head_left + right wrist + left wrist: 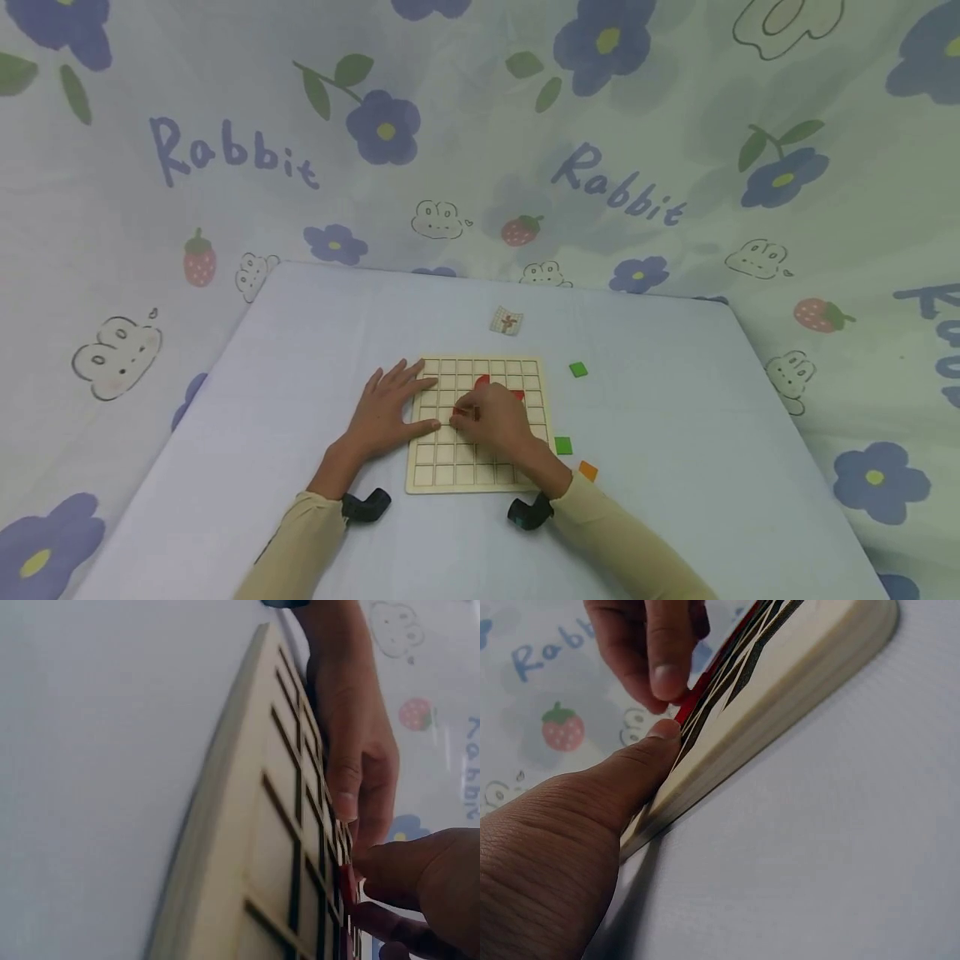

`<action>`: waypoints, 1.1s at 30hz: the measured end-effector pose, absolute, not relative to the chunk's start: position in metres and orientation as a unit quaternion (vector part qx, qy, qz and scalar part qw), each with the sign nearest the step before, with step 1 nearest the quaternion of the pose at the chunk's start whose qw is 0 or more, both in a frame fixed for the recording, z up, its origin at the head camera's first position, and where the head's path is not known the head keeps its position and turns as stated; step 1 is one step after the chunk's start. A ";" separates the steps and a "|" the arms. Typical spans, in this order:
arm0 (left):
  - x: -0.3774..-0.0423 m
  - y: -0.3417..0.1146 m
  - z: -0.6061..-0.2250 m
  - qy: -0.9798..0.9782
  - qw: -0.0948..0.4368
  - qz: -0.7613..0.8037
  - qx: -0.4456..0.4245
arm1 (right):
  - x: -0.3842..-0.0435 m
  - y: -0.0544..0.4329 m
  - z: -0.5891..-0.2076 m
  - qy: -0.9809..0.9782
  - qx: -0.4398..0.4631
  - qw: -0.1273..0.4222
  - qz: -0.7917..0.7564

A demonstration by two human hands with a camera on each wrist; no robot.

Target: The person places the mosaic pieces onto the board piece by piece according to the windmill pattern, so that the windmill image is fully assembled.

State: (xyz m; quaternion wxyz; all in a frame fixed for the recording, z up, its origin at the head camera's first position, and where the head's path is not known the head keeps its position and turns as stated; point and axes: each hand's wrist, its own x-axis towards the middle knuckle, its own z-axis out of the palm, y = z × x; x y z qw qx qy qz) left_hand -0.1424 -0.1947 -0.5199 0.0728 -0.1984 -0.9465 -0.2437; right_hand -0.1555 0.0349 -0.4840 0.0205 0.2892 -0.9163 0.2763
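Observation:
A square wooden grid board lies on the white table. My left hand rests spread over its left edge, thumb and fingertips on the grid. Over the middle of the board, my right hand has curled fingers and pinches a small red tile at the grid's surface. In the right wrist view the red tile shows between its thumb and a finger. More red pieces peek out around this hand: one red tile above it and another red tile to its right. The hand hides the cells beneath.
Right of the board lie a green tile, a second green tile and an orange tile near the right forearm. Behind the board is a small card with a printed grid pattern. A patterned cloth hangs behind the table.

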 end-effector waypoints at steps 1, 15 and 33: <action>-0.142 -0.194 -0.520 -0.946 0.074 -0.244 -0.199 | -0.155 0.035 -0.484 -0.916 0.298 0.023 0.268; -0.141 -0.195 -0.520 -0.948 0.065 -0.245 -0.195 | -0.155 0.039 -0.486 -0.902 0.365 0.080 0.217; -0.142 -0.195 -0.521 -0.944 0.079 -0.250 -0.199 | -0.153 0.037 -0.481 -0.930 0.288 0.083 0.211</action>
